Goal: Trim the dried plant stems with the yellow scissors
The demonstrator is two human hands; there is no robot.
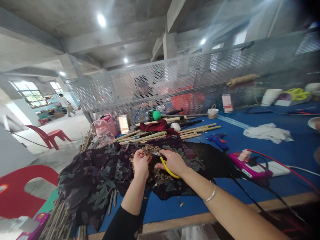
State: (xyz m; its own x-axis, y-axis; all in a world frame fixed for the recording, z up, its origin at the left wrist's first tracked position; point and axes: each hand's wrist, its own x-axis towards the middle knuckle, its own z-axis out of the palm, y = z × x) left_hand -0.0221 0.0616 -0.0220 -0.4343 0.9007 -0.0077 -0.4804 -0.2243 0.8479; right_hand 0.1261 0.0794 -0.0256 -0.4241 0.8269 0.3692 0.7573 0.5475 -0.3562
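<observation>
My left hand (140, 163) is curled in a pinch on a small piece of dry twig, held over a heap of dried plant bits (152, 150). My right hand (172, 162) grips yellow-handled scissors (167, 167), whose metal blades (155, 153) point left toward the left hand's fingers. Both hands work above a dark floral cloth (100, 173) spread on the blue table (287, 146). A silver bangle (211, 193) sits on my right wrist.
Bamboo sticks (175, 131), a pink bottle (103, 130), a green ball (156, 115) and a dark red cloth lie behind. A blue glue gun (218, 140), a pink device (247, 165) with cables and white cloth (267, 131) sit right. A person sits behind the perforated screen (175, 80). Red chairs stand left.
</observation>
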